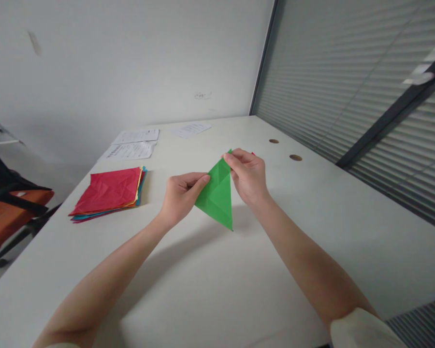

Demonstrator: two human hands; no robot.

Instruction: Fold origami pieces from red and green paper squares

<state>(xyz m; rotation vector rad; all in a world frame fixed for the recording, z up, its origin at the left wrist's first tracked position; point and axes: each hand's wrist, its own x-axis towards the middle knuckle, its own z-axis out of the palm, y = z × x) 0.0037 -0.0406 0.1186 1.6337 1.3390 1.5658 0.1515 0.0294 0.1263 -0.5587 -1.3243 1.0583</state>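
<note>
A green sheet of paper (pixel 217 195), folded into a triangle with visible creases, is held up above the white table (pixel 210 280). My left hand (pixel 181 195) pinches its left corner between thumb and fingers. My right hand (pixel 248 175) pinches its top corner, fingers closed on the paper. The triangle's lowest point hangs down toward the table top.
A stack of coloured paper squares, red on top (pixel 108 193), lies to the left. Printed white sheets (pixel 134 145) lie near the far edge by the wall. Two round cable holes (pixel 295 157) sit at the right. An orange chair (pixel 10 212) stands left of the table; blinds cover the right side.
</note>
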